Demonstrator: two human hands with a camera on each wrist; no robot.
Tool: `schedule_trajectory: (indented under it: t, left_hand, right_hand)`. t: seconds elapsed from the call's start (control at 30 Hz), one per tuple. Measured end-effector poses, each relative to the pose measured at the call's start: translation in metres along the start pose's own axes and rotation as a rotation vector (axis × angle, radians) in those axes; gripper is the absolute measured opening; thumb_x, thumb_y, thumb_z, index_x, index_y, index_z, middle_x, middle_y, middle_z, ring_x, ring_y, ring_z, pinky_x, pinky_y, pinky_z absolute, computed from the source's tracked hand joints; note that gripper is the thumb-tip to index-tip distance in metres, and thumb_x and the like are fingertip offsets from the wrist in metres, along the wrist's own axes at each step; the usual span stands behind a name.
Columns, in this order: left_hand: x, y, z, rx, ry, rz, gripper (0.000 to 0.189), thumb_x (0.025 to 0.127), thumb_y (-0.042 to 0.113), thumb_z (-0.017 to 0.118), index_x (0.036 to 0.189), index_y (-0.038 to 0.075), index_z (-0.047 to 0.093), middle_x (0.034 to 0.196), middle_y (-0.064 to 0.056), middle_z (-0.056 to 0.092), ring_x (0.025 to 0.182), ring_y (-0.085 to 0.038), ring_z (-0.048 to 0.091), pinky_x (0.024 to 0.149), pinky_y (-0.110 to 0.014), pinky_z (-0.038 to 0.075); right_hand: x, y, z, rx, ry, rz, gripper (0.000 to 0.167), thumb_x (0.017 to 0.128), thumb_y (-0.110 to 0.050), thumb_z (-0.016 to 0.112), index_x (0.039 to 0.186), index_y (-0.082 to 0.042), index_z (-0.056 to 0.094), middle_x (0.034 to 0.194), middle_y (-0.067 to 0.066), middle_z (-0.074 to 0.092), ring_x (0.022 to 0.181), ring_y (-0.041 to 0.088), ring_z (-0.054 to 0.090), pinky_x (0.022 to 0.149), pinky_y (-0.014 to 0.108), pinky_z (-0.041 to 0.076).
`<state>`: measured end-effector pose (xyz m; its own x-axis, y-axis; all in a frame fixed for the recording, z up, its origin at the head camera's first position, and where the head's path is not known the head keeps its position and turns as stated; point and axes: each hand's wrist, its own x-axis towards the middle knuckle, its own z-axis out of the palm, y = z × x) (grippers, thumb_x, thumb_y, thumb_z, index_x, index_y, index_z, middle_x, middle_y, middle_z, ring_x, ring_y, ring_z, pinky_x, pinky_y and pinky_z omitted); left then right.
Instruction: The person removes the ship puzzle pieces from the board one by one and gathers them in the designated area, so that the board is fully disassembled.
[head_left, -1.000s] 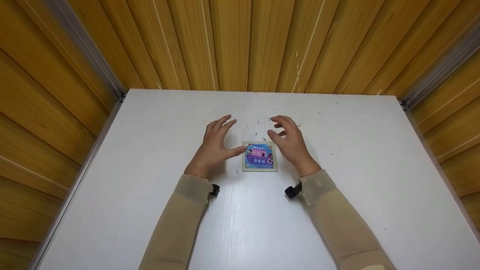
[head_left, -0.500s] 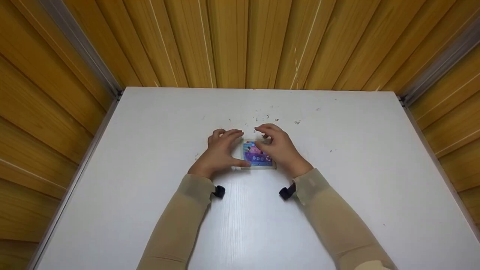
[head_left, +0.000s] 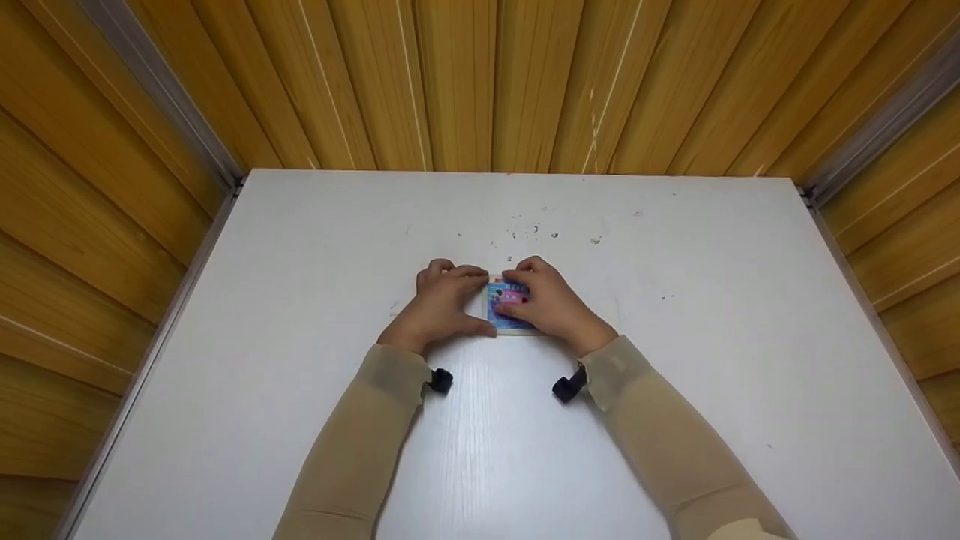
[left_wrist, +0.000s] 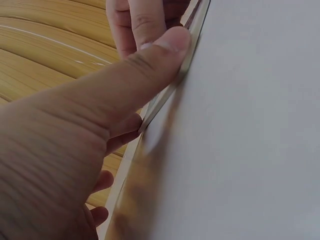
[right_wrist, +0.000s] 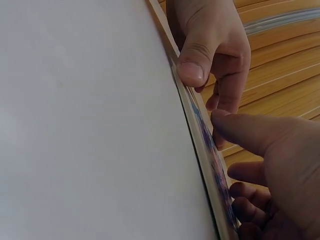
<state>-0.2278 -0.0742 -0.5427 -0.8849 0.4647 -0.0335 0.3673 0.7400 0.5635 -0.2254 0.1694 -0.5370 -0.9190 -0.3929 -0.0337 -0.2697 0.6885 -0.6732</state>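
A small square picture board [head_left: 496,321] with a pale raised rim lies flat on the white table, showing a pink and purple ship on blue. My left hand [head_left: 442,304] grips its left side in the head view, thumb at the near edge and index finger at the far corner. Over the board's right part reaches my right hand [head_left: 551,300], covering much of the ship. Its thumb [right_wrist: 235,127] is close over the picture, apart from the index finger near the far edge. In the left wrist view, the left thumb [left_wrist: 160,52] rests on the rim.
The white table [head_left: 337,225] has several dark specks and scuffs beyond the board. Yellow wood-look panels [head_left: 457,90] rise behind its far edge and at both sides. Each wrist carries a black strap device [head_left: 568,388].
Both hands have come inward and down to the board. The left hand has taken hold of its left side, and the right has moved left over the picture.
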Motion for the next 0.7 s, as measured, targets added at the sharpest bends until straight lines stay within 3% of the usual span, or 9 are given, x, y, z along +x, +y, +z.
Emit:
schedule_trajectory:
  t: [0.33,0.47,0.7]
  left_hand:
    - [0.0009,0.0003,-0.0025,-0.012,-0.007,-0.006,0.099,0.079,0.058,0.101,0.161,0.017,0.065,0.17,0.001,0.06,0.159,-0.04,0.035,0.133,-0.06,0.023]
    - [0.0012,-0.0003,-0.0031,0.005,-0.015,0.007,0.096,0.083,0.06,0.098,0.162,0.017,0.064,0.17,0.001,0.06,0.159,-0.04,0.036,0.133,-0.06,0.023]
    - [-0.0007,-0.001,-0.0004,0.005,0.0,0.014,0.087,0.088,0.055,0.095,0.16,0.016,0.066,0.168,0.001,0.062,0.157,-0.04,0.037,0.132,-0.061,0.025]
  right_hand:
    - [0.0009,-0.0019,0.001,-0.011,0.019,0.012,0.065,0.1,-0.034,0.088,0.152,0.0,0.069,0.152,0.021,0.057,0.139,0.04,0.059,0.126,0.055,0.048]
    - [0.0023,-0.0028,0.0012,-0.006,0.019,0.023,0.06,0.1,-0.031,0.088,0.149,-0.001,0.071,0.152,0.021,0.058,0.14,0.041,0.059,0.127,0.055,0.048]
    - [0.0065,-0.0092,-0.0021,-0.028,-0.052,0.064,0.058,0.1,-0.03,0.086,0.144,0.001,0.066,0.151,0.023,0.055,0.143,0.043,0.054,0.127,0.058,0.045]
